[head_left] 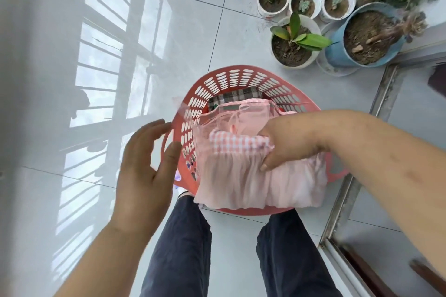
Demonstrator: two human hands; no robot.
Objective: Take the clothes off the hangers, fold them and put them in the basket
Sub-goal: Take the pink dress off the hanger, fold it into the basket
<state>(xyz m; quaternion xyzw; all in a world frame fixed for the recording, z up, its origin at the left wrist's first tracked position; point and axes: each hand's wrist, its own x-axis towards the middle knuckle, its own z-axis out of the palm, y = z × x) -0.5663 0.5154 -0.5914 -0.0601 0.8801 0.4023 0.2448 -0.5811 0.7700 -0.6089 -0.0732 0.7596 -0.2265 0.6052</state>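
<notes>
One folded pink garment (pixel 241 181) hangs over the red basket (pixel 236 75), grasped by the right hand (pixel 287 142) with curled fingers; the left hand (pixel 142 176) hovers beside the rim, fingers released.

Right hand (pixel 293 146) grips a folded pink garment (pixel 241 176) over the red basket (pixel 231 77); left hand (pixel 144 166) hovers spread beside it.
</notes>
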